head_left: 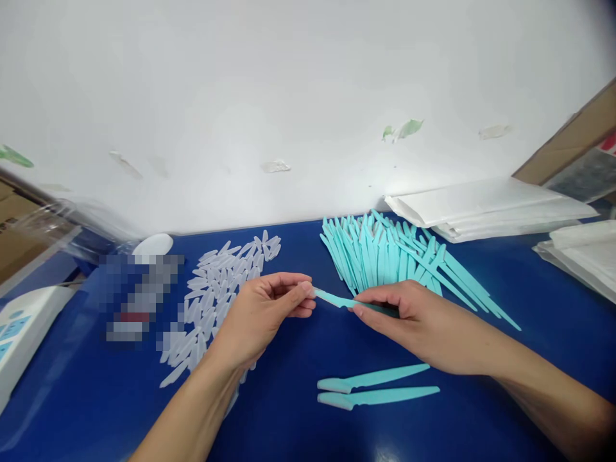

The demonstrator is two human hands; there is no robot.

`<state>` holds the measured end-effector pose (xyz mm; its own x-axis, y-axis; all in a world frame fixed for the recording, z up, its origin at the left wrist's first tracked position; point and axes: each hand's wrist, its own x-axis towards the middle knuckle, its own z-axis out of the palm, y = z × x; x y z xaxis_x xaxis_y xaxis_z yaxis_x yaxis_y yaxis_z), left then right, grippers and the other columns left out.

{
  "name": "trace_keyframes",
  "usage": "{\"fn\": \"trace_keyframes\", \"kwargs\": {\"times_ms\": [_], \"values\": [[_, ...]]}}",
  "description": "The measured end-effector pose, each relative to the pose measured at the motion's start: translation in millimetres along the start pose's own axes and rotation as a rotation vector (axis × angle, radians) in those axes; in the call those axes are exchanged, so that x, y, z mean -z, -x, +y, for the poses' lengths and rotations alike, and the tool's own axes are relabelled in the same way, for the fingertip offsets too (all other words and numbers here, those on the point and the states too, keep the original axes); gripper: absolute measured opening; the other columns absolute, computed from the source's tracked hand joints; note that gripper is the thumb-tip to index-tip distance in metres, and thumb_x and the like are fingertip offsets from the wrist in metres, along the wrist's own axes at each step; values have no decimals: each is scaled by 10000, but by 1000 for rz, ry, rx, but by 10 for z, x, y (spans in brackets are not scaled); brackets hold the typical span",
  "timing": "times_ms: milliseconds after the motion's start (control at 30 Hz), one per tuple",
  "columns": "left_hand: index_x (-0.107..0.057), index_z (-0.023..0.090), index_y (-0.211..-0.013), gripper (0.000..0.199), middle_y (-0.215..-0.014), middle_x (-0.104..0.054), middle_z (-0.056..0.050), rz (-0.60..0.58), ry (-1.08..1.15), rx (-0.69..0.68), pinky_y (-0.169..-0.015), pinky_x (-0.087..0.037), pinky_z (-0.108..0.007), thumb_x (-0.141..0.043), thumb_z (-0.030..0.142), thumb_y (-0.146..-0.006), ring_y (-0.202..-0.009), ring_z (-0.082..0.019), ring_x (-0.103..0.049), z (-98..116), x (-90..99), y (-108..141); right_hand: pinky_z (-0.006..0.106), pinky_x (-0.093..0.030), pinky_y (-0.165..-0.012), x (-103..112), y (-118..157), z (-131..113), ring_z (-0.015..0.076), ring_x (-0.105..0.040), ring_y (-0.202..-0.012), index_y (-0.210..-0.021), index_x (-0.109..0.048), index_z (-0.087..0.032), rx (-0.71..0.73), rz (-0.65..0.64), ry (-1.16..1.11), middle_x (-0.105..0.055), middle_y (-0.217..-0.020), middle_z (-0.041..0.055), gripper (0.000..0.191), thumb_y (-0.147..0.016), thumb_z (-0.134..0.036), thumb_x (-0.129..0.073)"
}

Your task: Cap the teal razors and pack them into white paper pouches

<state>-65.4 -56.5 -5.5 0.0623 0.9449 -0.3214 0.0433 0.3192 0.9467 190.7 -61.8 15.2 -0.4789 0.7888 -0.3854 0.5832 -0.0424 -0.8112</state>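
My right hand [409,321] grips a turquoise eyebrow razor [333,298] by its handle, the blade end directed left. At that end, the thumb and fingers of my left hand [269,314] are pinched together on what looks like a translucent blade cap, mostly hidden by the fingertips. Two more turquoise razors [385,395] lie side by side on the blue table, their blade ends covered by whitish caps. Many loose translucent caps [221,289] are spread to the left of and behind my left hand. Beyond my right hand lies a heap of turquoise razors [373,250].
Flat white packaging sheets [491,205] lie at the back right, with more white packaging [587,250] at the right edge. A white device with blue buttons [29,327] stands at the left. A white wall [308,115] closes off the blue table's [298,423] back edge.
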Motion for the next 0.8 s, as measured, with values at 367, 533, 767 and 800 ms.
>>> {"fn": "trace_keyframes", "kwargs": {"times_ms": [367,533,767,800], "values": [[-838,188,-943,250,-813,-813,-30,-235,8,100,-650,-635,-192,-883,423,-869,-701,-123,-755,-57,-138,63,290,-268,-522,-13,37,50,133,-347,-576,-907,-750,-221,173,56,142,-459,-648,-21,407,-1066,-495,-494],[-825,184,-956,237,-745,-774,-15,-244,-54,38,-597,-610,-181,-865,409,-894,-644,-110,-717,8,-20,47,300,-241,-524,5,64,70,124,-313,-567,-865,-703,-224,173,30,155,-382,-639,-40,418,-1087,-486,-465],[-833,225,-1085,197,-816,-780,-19,-234,-66,-117,-671,-628,-211,-832,359,-941,-711,-122,-724,69,226,74,316,-235,-537,66,100,104,118,-311,-580,-787,-629,-222,132,57,167,-362,-653,-46,451,-1089,-516,-471],[-832,231,-1106,211,-820,-782,-19,-260,-79,-115,-689,-634,-216,-840,352,-933,-726,-128,-729,72,236,84,318,-234,-536,68,101,106,119,-318,-577,-804,-646,-226,131,60,168,-371,-651,-46,452,-1091,-524,-465]]}}
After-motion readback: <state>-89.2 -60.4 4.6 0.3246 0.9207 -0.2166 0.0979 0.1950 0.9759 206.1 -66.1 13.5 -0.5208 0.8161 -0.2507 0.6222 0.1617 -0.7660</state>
